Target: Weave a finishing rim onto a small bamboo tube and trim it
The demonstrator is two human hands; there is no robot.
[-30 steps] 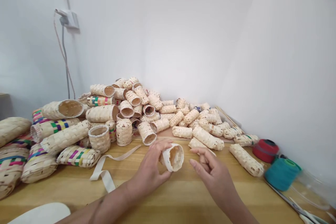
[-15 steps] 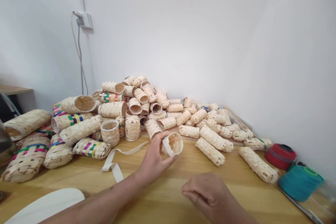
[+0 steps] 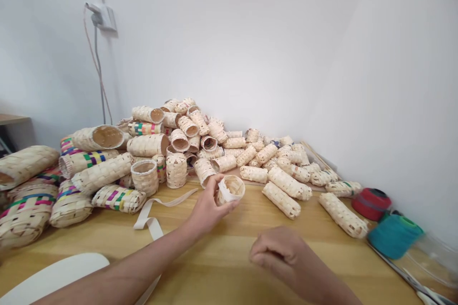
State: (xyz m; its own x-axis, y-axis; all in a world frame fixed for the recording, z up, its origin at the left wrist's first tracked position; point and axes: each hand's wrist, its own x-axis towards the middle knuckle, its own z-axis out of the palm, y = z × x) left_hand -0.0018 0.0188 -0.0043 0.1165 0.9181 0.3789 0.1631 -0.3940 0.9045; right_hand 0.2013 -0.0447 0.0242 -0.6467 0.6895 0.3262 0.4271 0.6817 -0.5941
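A small woven basket [image 3: 234, 190] with a white band round its rim is in my left hand [image 3: 208, 208]. Thumb and fingers close round its side, and its mouth is tilted towards me. My right hand [image 3: 278, 250] is apart from the basket, lower and to its right, over the table. Its fingers are curled together; anything in them is hidden. A cream ribbon [image 3: 146, 213] lies looped on the table left of my left hand and passes beneath my left forearm.
Woven baskets [image 3: 177, 170] are heaped against the wall, with narrower woven tubes [image 3: 282, 200] to the right. Red thread [image 3: 371, 203] and teal thread [image 3: 395, 234] stand far right, by scissors [image 3: 411, 280]. A white rounded board [image 3: 57, 279] lies front left.
The whole view has shifted slightly, showing more of the scissors on the right. My left hand still holds the basket, which has turned a little. My right hand stays curled below it.
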